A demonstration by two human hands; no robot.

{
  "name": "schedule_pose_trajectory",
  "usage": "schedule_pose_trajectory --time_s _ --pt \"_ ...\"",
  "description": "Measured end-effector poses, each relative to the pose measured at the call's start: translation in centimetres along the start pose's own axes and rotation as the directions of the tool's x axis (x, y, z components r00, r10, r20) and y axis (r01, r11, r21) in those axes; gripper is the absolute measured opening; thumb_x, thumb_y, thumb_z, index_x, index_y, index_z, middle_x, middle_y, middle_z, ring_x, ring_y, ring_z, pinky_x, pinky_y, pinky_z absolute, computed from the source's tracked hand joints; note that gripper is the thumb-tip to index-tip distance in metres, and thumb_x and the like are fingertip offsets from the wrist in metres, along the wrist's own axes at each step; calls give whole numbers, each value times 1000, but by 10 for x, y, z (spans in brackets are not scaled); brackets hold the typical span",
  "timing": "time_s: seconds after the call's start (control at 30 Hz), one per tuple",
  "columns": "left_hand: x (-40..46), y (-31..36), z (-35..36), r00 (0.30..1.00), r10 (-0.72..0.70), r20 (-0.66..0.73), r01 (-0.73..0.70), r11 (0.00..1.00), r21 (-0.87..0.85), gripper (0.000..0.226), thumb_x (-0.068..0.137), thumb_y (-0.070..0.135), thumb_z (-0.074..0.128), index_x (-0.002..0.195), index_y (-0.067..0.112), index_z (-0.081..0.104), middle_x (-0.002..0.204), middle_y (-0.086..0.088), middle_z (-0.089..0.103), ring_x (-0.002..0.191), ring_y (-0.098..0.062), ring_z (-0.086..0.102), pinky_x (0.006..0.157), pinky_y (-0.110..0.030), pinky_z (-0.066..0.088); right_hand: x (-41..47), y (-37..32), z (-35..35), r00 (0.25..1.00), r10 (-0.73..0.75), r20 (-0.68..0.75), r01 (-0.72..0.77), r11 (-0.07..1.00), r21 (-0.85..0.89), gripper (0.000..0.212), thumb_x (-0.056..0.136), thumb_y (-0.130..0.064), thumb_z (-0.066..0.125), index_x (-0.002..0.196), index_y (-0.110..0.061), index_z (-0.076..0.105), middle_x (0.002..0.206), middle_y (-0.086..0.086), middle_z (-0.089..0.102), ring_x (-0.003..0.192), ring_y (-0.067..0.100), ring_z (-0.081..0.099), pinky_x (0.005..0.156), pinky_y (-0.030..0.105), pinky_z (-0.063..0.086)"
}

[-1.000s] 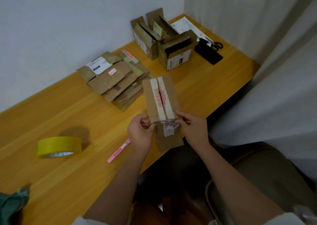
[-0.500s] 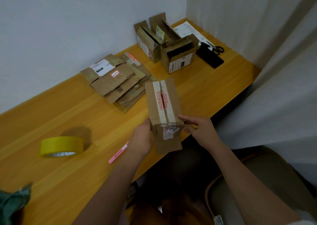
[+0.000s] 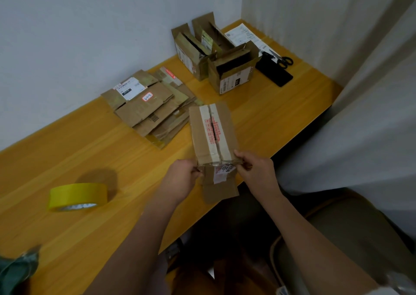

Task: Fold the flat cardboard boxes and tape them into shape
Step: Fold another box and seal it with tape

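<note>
Over table edge, taped brown box [image 3: 211,134]

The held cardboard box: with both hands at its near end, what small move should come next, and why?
Probably fold the hanging end flap up to close that end. Both the left hand and right hand pinch the near corners of the cardboard box, its top seam already carries tape, while one flap hangs loose below the table edge.

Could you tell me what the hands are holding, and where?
Both hands, left and right, pinch the cardboard box at its near end corners.
</note>
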State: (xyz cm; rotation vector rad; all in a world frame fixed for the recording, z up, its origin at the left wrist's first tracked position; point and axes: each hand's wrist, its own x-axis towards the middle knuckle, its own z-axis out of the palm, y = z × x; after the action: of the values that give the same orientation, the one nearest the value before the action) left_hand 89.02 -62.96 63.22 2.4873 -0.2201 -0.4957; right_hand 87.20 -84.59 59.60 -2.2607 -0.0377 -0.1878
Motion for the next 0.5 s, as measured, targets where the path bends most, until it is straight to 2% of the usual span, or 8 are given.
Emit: schedule_pose_trajectory --time_s 0.07,0.2,0.3,0.37,0.4,0.47,0.5 --pt "2 4 3 999 -18 -39 18 1000 -9 26 92 10 63 70 21 57 63 15 54 60 -4 49 51 -15 30 0 0 2 1000 -8 -8 8 1000 -27 37 80 -2 76 116 -7 70 103 6 74 84 17 72 74 37 61" --pt "5 10 5 994 -62 -89 61 998 -21 20 89 16 66 71 21 58 59 14 49 58 -10 47 52 -25 31 1 -1 2 1000 4 -15 -5 998 -63 36 80 -2 76 115 -7 70 96 7 75 76 17 71 69 34 61" --pt "7 14 10 985 -110 -133 107 994 -31 23 86 8 63 65 15 55 57 3 53 55 -17 49 51 -32 39 0 -8 6 999 -25 -34 21 995 -95 33 80 2 75 112 -5 71 87 8 75 67 14 67 62 15 51" --pt "9 15 15 962 -202 -184 187 978 -94 23 81 3 58 59 10 52 58 -5 55 56 -25 50 49 -34 38 -1 -14 11 998 -49 -45 44 993 -112 32 77 6 74 107 -4 72 76 9 72 55 7 56 58 9 40" --pt "9 15 18 951 -239 -198 219 969 -114 24 80 3 57 58 11 50 57 -5 53 56 -25 49 48 -33 36 -1 -16 14 998 -50 -41 44 992 -121 31 77 7 73 107 -4 72 73 9 72 54 6 52 57 11 39" --pt "7 16 19 950 -254 -180 239 966 -98 24 85 6 57 63 15 50 62 -2 52 60 -24 50 50 -32 36 0 -17 15 1000 -14 -3 13 990 -137 30 83 3 69 112 -5 70 78 11 72 57 13 60 53 19 47" --pt "6 16 18 957 -246 -155 235 968 -83 22 88 9 58 68 18 51 66 0 54 64 -23 52 53 -33 38 1 -15 14 1000 7 22 -4 989 -146 30 86 0 68 115 -7 68 81 12 72 62 20 64 57 31 54"
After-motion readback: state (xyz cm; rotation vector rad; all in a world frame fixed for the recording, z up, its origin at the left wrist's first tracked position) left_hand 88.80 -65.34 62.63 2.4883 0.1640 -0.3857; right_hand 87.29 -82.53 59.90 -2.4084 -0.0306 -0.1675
